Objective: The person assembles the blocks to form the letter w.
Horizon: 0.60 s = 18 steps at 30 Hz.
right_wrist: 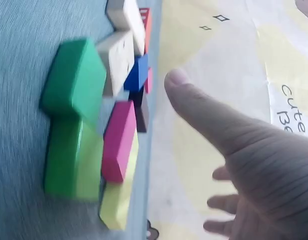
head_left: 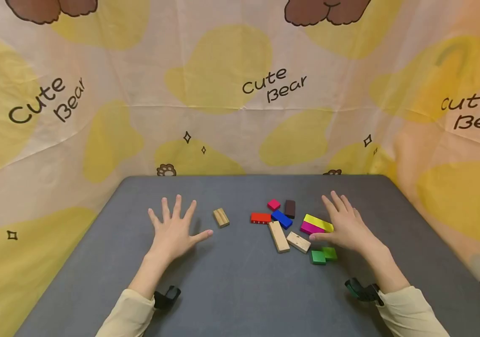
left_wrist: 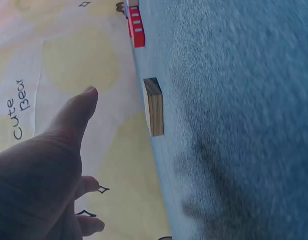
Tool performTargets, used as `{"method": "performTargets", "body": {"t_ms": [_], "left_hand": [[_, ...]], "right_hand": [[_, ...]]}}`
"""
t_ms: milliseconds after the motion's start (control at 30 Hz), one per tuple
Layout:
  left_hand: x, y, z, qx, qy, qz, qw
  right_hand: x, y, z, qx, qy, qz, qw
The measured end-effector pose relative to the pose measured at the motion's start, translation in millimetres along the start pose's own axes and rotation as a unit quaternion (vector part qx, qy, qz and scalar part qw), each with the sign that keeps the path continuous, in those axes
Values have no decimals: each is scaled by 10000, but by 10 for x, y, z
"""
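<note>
striped wooden block (head_left: 221, 218): flat, apart, left | yellow block (head_left: 318, 222), magenta block (head_left: 310, 228): side by side, touching, right

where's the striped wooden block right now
In the head view, the striped wooden block lies left of centre, between the left hand and the red block.

striped wood block (head_left: 221, 218): 1 | plain wood blocks (head_left: 279, 237): 2 | green blocks (head_left: 318, 257): 2 | red block (head_left: 261, 218): 1 | pink block (head_left: 274, 204): 1 | dark brown block (head_left: 290, 209): 1 | blue block (head_left: 282, 219): 1 | yellow block (head_left: 319, 222): 1 | magenta block (head_left: 310, 228): 1 | all blocks: 11 | left grip (head_left: 174, 236) + right grip (head_left: 346, 228): 2
</note>
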<state>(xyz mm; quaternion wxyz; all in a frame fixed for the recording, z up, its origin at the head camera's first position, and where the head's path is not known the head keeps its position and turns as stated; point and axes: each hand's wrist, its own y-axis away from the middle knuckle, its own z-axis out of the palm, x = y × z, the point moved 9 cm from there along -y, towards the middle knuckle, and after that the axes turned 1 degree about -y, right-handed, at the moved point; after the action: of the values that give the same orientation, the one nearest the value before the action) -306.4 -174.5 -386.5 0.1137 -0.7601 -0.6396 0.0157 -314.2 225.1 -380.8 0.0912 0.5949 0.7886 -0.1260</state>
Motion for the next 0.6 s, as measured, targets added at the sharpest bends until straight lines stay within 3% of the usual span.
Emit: {"method": "performTargets", "body": {"t_ms": [167,367,467,600], "left_hand": [[84,-19,48,-43,445,179,9988],[181,-41,88,-145,1222,454,9914],[207,-70,121,-280,1756,490,9828],[171,-151,162,-348,2688,340,9620]], "right_hand": [[-224,-18,93,131,-700,-521,9961],[-423,-10,236,80,-1667,-830,9825],[-485,-16,292,14,-2167,-924,9719],[-526,-46,416,-206,-2687,-951,9583]]}}
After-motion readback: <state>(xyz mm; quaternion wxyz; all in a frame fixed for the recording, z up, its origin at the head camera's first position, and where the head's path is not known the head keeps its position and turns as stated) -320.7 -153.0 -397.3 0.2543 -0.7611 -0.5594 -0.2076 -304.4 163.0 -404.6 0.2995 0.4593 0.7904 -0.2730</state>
